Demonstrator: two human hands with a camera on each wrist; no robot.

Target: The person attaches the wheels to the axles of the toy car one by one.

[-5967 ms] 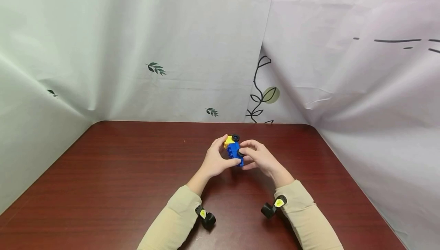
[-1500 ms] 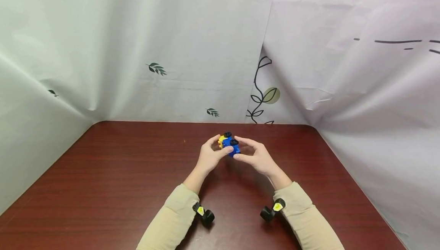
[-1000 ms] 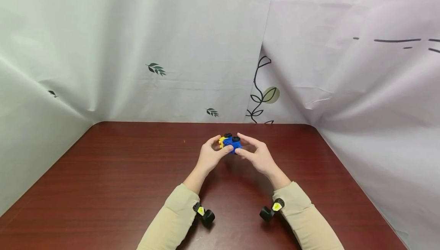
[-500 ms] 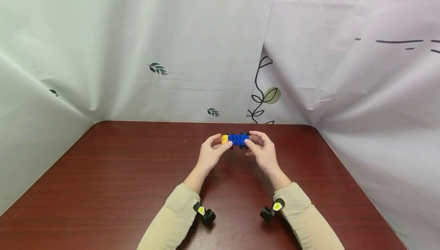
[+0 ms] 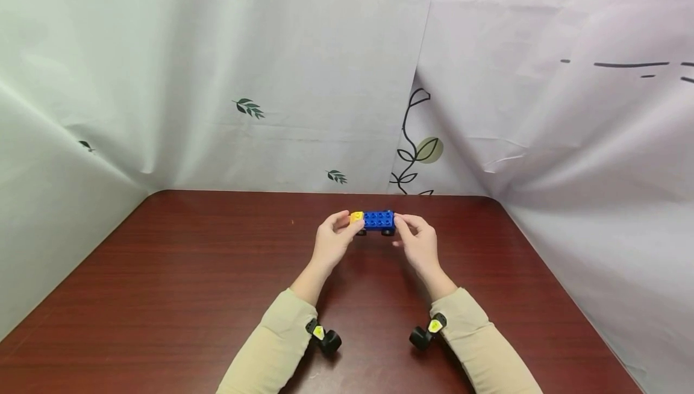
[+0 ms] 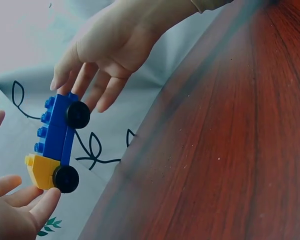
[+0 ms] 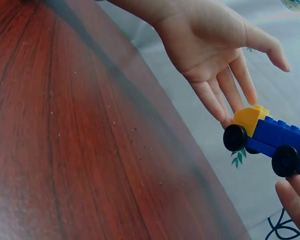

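Note:
Between my hands, over the far part of the table, is a small toy car (image 5: 378, 219) made of building blocks. Its blue body (image 6: 60, 127) has studs facing up, and a yellow cab (image 7: 247, 119) forms the left end. Black wheels (image 6: 78, 115) sit along its lower side. My left hand (image 5: 332, 242) holds the yellow end, fingertips at the cab and front wheel, the thumb in front of it in the head view. My right hand (image 5: 422, 248) holds the blue rear end with thumb and fingers.
The dark red wooden table (image 5: 190, 285) spreads below, its back edge close behind the hands. A pale printed curtain (image 5: 303, 81) hangs behind and along both sides. Black wrist cameras (image 5: 328, 342) are strapped over both beige sleeves (image 5: 271, 346).
The toy car has turned from its wheels-up, slanted pose to level, studs up and yellow end left. My right hand has shifted from the wheels to the blue end; my left keeps the yellow end.

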